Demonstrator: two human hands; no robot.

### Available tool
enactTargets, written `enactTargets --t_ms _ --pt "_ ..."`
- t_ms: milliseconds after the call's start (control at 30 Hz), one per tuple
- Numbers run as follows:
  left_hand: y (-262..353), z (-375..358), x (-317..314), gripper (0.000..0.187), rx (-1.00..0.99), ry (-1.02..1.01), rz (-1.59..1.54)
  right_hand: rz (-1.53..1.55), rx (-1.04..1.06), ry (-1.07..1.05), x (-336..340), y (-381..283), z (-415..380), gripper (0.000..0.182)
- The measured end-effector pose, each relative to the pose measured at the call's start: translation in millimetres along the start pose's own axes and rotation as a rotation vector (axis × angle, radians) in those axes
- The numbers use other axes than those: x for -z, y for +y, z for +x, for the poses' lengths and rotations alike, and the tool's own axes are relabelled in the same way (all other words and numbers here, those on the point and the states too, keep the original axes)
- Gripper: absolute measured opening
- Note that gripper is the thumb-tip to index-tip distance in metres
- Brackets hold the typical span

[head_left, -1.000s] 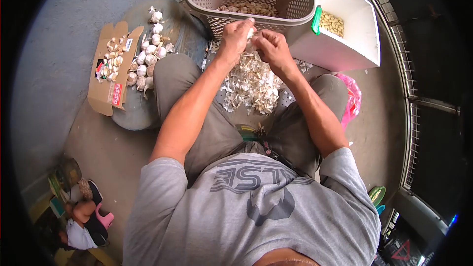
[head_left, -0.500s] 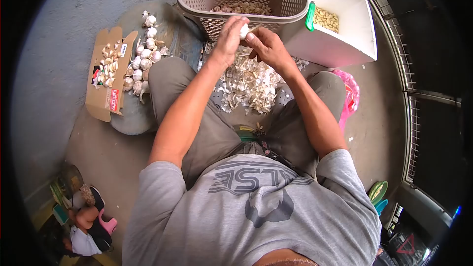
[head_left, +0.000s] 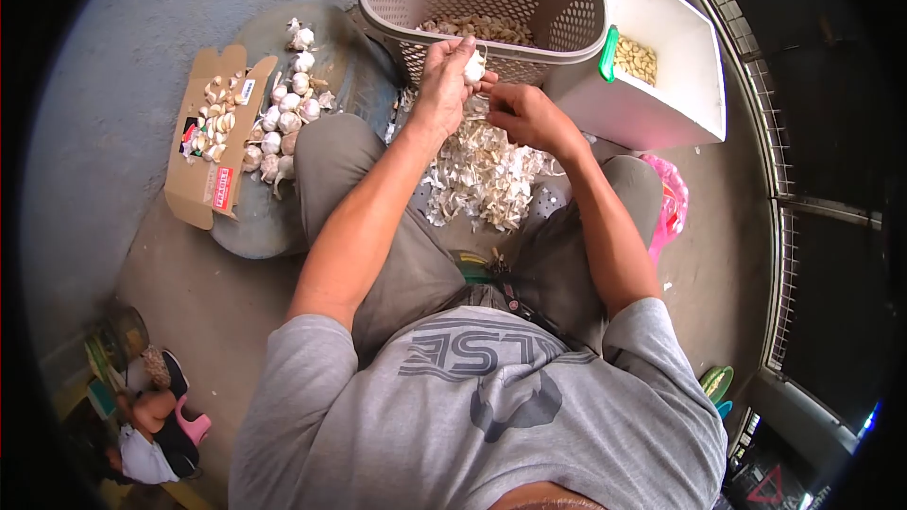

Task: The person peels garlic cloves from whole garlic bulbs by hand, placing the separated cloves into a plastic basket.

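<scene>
A white garlic bulb (head_left: 474, 67) is held in my left hand (head_left: 447, 83), in front of the grey-brown perforated basket (head_left: 487, 49). My right hand (head_left: 531, 116) is just right of it, its fingers curled and pressed together; whether anything small is between them is hidden. Beneath both hands lies a heap of garlic skins (head_left: 487, 175). Whole garlic bulbs (head_left: 288, 118) lie to the left, beside an opened cardboard box (head_left: 201, 184) that holds loose cloves (head_left: 217, 123).
A white foam box (head_left: 614, 109) with peeled cloves (head_left: 635, 61) and a green-handled tool (head_left: 608, 54) on its rim stands at the right. A pink bag (head_left: 669, 203) lies by my right knee. Another person (head_left: 151, 416) is at the lower left.
My right hand has come away from the garlic bulb, down and to the right. My left hand still holds the bulb, now more openly shown. The view has shifted slightly.
</scene>
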State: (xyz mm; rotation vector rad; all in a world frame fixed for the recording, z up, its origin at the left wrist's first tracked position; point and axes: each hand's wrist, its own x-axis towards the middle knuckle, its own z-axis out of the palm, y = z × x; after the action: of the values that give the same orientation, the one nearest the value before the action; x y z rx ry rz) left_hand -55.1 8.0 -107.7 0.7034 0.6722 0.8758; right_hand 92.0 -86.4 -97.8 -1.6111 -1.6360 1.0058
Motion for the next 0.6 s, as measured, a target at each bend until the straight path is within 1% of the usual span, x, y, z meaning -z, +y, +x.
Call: enactTargets --t_ms 33,67,100,133,167,200,267,300,333,433,533,600 --pt "1.0 1.9 -0.9 0.040 -0.043 0.002 0.024 -0.153 0.095 0.096 -0.6 9.9 -2.8 0.014" --pt "3.8 0.8 0.5 0.042 -0.015 -0.010 0.070 -0.305 0.188 0.194 0.9 11.7 -5.4 0.015" --pt "7.1 -1.4 2.9 0.045 0.015 -0.025 0.116 -0.233 0.093 0.194 6.4 12.4 -6.0 0.023" --pt "8.9 -2.3 2.2 0.048 0.044 -0.043 0.160 -0.073 0.029 0.198 11.2 16.1 -3.0 0.018" --pt "6.4 -3.6 -1.1 0.053 0.050 -0.048 0.182 0.121 -0.041 0.208 15.9 13.0 1.1 0.020" --pt "4.9 -4.8 -2.6 0.052 0.068 -0.068 0.222 0.318 -0.110 0.217 18.7 10.0 4.0 0.023" --pt "1.4 -7.5 -4.3 0.051 0.106 -0.107 0.310 0.454 -0.098 0.208 17.1 0.4 3.0 0.028" --pt "-3.9 -6.9 -4.5 0.052 0.079 -0.131 0.349 0.525 -0.094 0.206 13.4 -4.0 1.9 0.030" --pt "-7.0 -7.0 -4.6 0.052 0.082 -0.134 0.318 0.378 -0.029 0.228 6.3 0.8 4.1 0.026" --pt "-13.6 -2.2 1.6 0.048 0.102 -0.147 0.247 0.355 0.056 0.277 -2.2 -11.5 3.1 0.024" --pt "-7.0 -7.7 -2.4 0.046 0.095 -0.120 0.275 0.486 0.005 0.273 -1.9 1.5 5.9 0.025" --pt "-5.5 -8.4 -2.3 0.044 0.125 -0.086 0.201 0.556 -0.015 0.323 -1.6 -3.5 6.5 0.024"
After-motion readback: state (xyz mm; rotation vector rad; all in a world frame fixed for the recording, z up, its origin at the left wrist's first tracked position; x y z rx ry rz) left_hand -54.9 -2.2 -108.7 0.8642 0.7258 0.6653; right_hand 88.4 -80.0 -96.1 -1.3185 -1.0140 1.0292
